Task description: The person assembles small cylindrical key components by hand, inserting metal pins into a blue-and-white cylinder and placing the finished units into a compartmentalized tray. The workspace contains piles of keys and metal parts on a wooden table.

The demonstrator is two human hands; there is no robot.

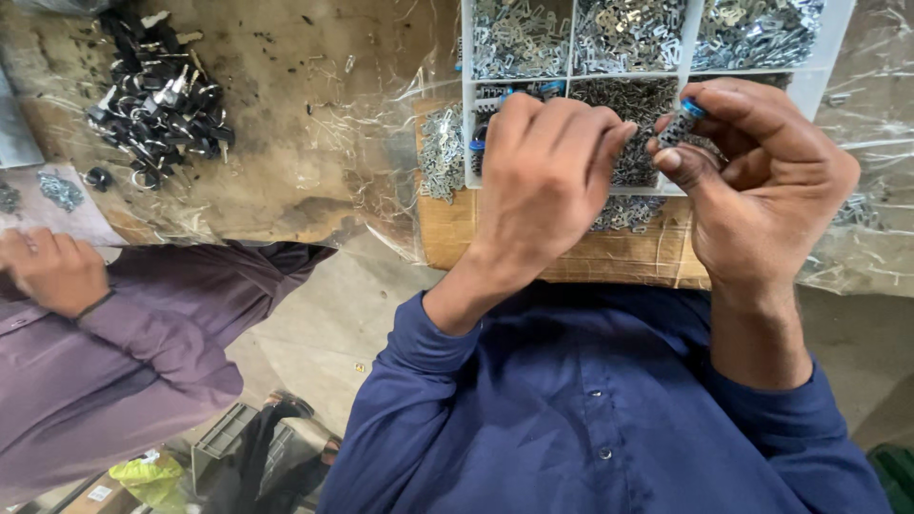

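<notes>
- the right hand [762, 176] pinches a small metal part with a blue tip [681, 122] over the white tray [809, 86].
- the left hand [547, 171] is curled shut; what it holds is hidden, maybe another part.
- the tray boxes are full of metal bits [624, 33], so lots seem left.

White tray [466, 143] w/ silver clips [624, 33]; navy shirt [590, 409]; black parts pile [162, 100]; purple sleeve [124, 371].

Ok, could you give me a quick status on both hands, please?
Right hand pinching small blue-tipped metal part. Left hand curled beside it, over divided tray. Nothing obstructing.
</notes>
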